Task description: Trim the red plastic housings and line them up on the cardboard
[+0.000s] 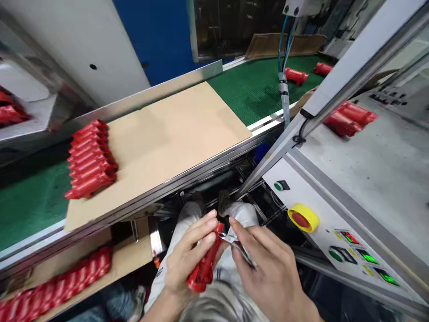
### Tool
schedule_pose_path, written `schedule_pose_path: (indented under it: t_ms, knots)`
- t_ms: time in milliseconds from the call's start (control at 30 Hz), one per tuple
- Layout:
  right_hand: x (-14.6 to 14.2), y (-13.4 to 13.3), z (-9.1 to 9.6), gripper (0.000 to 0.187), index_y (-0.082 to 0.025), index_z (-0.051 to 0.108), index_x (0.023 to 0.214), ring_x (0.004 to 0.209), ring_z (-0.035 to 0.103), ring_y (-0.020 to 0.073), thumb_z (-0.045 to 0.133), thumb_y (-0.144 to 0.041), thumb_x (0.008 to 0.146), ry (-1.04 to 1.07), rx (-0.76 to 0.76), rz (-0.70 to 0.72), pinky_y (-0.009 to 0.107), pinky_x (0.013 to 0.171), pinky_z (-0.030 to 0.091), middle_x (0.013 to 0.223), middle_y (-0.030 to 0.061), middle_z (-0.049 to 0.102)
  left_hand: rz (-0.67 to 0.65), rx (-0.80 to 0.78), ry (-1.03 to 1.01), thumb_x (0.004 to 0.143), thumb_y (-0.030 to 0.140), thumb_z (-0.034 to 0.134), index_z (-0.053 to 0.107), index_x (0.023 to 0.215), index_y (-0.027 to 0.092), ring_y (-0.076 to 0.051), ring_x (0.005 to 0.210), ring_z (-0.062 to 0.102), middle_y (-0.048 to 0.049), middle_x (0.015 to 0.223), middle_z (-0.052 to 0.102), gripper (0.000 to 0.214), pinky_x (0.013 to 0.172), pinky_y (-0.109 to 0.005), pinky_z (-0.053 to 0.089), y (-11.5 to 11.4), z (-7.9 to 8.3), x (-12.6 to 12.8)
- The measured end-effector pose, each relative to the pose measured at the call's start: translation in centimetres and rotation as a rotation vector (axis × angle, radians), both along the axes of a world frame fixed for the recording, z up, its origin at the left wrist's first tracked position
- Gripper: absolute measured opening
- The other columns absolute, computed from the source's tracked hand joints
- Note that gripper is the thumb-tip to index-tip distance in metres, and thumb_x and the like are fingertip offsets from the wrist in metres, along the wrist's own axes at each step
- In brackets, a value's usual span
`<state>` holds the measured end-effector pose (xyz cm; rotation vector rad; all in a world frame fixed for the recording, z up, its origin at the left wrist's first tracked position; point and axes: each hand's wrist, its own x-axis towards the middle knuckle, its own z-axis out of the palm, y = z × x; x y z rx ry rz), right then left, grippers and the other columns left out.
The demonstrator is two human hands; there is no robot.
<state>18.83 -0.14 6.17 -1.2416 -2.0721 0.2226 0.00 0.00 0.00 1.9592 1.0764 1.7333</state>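
My left hand point(191, 250) is closed around a red plastic tubular part point(205, 264), held tilted above my lap. In my right hand point(268, 268) is a shiny metal hand tool point(237, 243) with a narrow tip; its exact kind is partly hidden by the fingers. The tool's tip touches the upper end of the red part or lies right beside it. On the tan board point(174, 129) ahead, a row of several similar red parts point(92, 158) lies side by side at the left end.
A green conveyor belt point(248, 89) runs behind the board, carrying red parts point(296, 76). More red parts point(67, 286) fill a lower shelf at left. To the right stands a control panel with a yellow-ringed stop button point(303, 218) and a slanting metal post point(355, 58).
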Motion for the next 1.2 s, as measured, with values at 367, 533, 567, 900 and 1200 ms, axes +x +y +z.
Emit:
schedule_pose_path:
  t_ms: [367,533,567,900,1200]
  knots:
    - [0.2,-0.2,-0.6,0.045,-0.014,0.066,0.144,0.069,0.066,0.0159,0.067,-0.01,0.1,-0.015,0.048,0.013,0.031,0.064,0.057,0.086,0.0041,0.072,-0.013,0.068,-0.042,0.077,-0.013,0.085,0.067,0.142,0.011,-0.031,0.131,0.073,-0.0135,0.141,0.074,0.072,0.105,-0.044,0.07,0.3,1.0,0.3]
    - [0.5,0.0,-1.1,0.046,-0.013,0.065,0.145,0.069,0.065,0.0152,0.068,-0.008,0.099,0.036,0.076,0.047,0.03,0.065,0.058,0.089,0.0044,0.075,-0.093,-0.017,-0.083,0.081,-0.009,0.084,0.066,0.143,0.011,-0.032,0.132,0.072,-0.0155,0.144,0.072,0.068,0.107,-0.046,0.068,0.0,1.1,0.0]
    - [0.6,0.1,-1.2,0.046,-0.013,0.066,0.144,0.069,0.065,0.0152,0.068,-0.007,0.098,0.044,0.081,0.054,0.03,0.064,0.058,0.088,0.0045,0.075,-0.108,-0.029,-0.096,0.081,-0.008,0.084,0.066,0.143,0.01,-0.033,0.132,0.072,-0.0159,0.144,0.072,0.067,0.108,-0.046,0.068,0.0,1.1,0.0]
    - [1.0,0.3,-2.0,0.049,-0.013,0.069,0.14,0.068,0.064,0.015,0.068,0.001,0.093,0.204,0.048,0.132,0.03,0.062,0.056,0.084,0.0045,0.074,-0.213,-0.067,-0.176,0.084,-0.003,0.084,0.064,0.144,0.011,-0.034,0.134,0.071,-0.0168,0.143,0.072,0.065,0.11,-0.048,0.066,-0.1,0.9,0.2]
    - [2.4,-0.1,-1.7,0.033,-0.03,0.078,0.126,0.054,0.048,0.0076,0.072,-0.013,0.097,0.485,-0.296,0.01,0.021,0.047,0.04,0.072,-0.0058,0.061,-0.198,-0.097,-0.186,0.082,-0.002,0.087,0.065,0.144,0.013,-0.033,0.132,0.073,-0.0157,0.142,0.072,0.067,0.109,-0.046,0.067,-0.2,1.2,0.4]
